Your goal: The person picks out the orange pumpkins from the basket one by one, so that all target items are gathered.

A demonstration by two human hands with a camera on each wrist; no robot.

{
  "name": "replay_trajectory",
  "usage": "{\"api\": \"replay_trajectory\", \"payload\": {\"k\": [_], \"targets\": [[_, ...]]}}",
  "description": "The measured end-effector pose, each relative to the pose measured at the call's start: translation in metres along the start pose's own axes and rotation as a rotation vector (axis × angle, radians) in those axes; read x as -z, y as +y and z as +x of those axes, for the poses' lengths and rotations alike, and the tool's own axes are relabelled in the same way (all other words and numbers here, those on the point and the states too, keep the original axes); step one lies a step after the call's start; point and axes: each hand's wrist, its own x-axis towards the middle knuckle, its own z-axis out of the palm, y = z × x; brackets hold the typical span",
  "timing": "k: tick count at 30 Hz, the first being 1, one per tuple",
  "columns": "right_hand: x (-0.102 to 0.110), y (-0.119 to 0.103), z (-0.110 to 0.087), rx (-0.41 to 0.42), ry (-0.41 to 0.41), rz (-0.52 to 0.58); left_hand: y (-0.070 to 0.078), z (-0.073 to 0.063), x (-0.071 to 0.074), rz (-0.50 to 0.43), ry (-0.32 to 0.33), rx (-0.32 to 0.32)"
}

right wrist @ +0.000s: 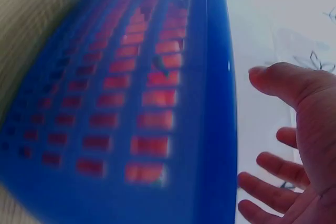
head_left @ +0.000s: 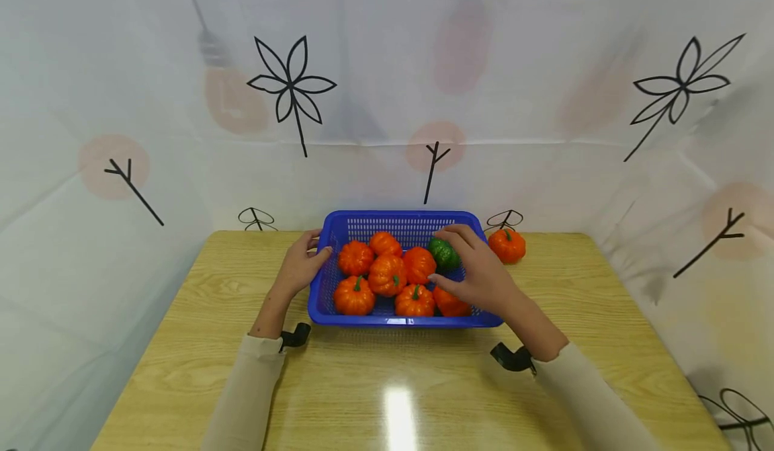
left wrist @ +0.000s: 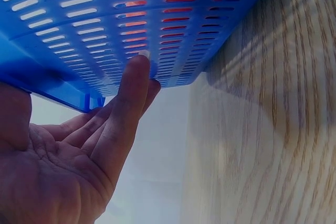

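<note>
A blue plastic basket (head_left: 406,321) with slotted walls stands on the table, holding several small orange pumpkins (head_left: 388,275) and a dark green one (head_left: 444,255). My left hand (head_left: 300,263) grips the basket's left rim, thumb over the edge. In the left wrist view, the fingers (left wrist: 126,114) of that hand lie against the outside of the slotted wall. Over the basket's right side hovers my right hand (head_left: 484,273), thumb and fingers spread, with nothing held. It partly covers an orange pumpkin (head_left: 450,301) at the front right. The right wrist view shows this hand (right wrist: 299,145) beyond the rim.
One orange pumpkin (head_left: 507,246) lies outside the basket, by its back right corner. The wooden table (head_left: 338,390) meets a white patterned cloth (head_left: 375,88) at the back, and cloth hangs along both sides too.
</note>
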Motion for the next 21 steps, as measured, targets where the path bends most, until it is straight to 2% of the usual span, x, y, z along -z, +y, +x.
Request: {"api": "replay_trajectory", "payload": {"k": [8,15,21], "targets": [[-0.021,-0.020,0.009,0.015,-0.063,0.031,0.000,0.000,0.000,0.012,0.002,-0.014],[-0.039,-0.031,0.014,-0.033,-0.137,0.040,0.000,-0.001,0.000,0.006,-0.002,-0.008],[-0.052,-0.037,0.019,-0.029,-0.150,0.057,0.000,0.001,0.000,-0.002,-0.008,-0.014]]}}
